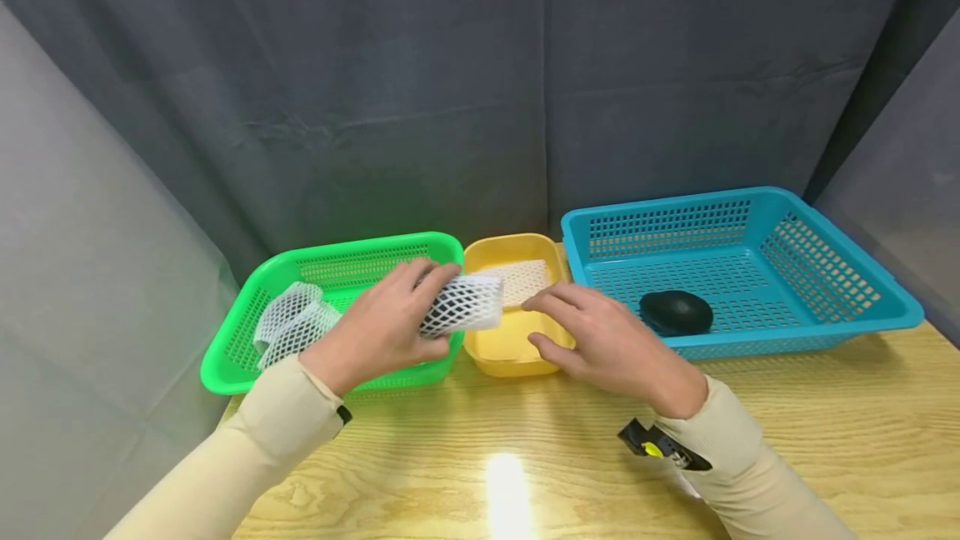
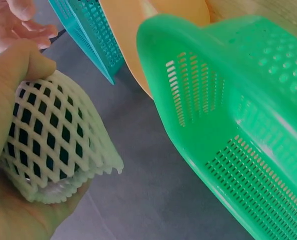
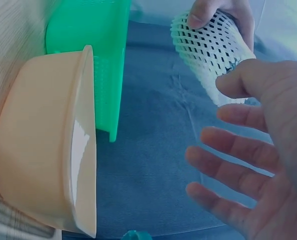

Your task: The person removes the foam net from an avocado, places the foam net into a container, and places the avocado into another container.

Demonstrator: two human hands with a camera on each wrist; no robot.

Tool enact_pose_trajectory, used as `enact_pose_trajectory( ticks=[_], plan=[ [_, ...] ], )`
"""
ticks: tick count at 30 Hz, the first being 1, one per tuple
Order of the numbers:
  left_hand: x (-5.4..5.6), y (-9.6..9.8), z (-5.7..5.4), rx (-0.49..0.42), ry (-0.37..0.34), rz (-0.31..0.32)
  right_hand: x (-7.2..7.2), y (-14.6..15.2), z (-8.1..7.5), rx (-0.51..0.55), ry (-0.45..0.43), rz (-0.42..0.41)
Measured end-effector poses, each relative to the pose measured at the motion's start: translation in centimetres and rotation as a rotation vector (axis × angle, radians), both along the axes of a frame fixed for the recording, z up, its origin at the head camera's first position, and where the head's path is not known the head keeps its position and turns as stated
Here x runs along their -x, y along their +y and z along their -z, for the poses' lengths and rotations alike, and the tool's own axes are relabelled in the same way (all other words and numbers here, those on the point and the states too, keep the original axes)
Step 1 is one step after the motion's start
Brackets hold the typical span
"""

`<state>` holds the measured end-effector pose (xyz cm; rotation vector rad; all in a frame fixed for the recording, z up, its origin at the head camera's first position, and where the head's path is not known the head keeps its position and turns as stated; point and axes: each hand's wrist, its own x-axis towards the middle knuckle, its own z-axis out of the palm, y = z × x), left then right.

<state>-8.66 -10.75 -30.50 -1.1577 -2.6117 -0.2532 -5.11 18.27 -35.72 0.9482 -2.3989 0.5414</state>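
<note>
My left hand [image 1: 390, 315] grips a white foam fruit net [image 1: 468, 304] above the right end of the green basket. Through its mesh a dark, rounded avocado-like fruit [image 2: 51, 127] shows in the left wrist view. Apart from the net's right end, my right hand [image 1: 600, 340] hovers over the edge of the yellow bin, fingers spread and loosely bent around nothing. Another dark, smooth oval fruit [image 1: 677, 312], avocado-like, lies in the blue basket [image 1: 750, 336]. More white foam nets [image 1: 296, 319] lie at the left in the green basket [image 1: 217, 357].
Between the two baskets stands the small yellow bin [image 1: 510, 369], with a flat white net piece [image 1: 525, 277] in its back part. All three containers sit on a wooden table [image 1: 420, 473]. A dark curtain [image 1: 375, 90] hangs behind them.
</note>
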Motion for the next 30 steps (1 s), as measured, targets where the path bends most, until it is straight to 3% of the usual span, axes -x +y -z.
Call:
enact_pose_trajectory(
  ticks=[18, 30],
  plan=[
    [-0.9, 1.8, 2.0, 0.014, 0.052, 0.081, -0.5, -0.3, -0.3, 0.000, 0.058, -0.088],
    [-1.8, 3.3, 3.1, 0.029, 0.062, 0.135, -0.8, -0.1, -0.6, -0.037, -0.061, -0.070]
  ],
)
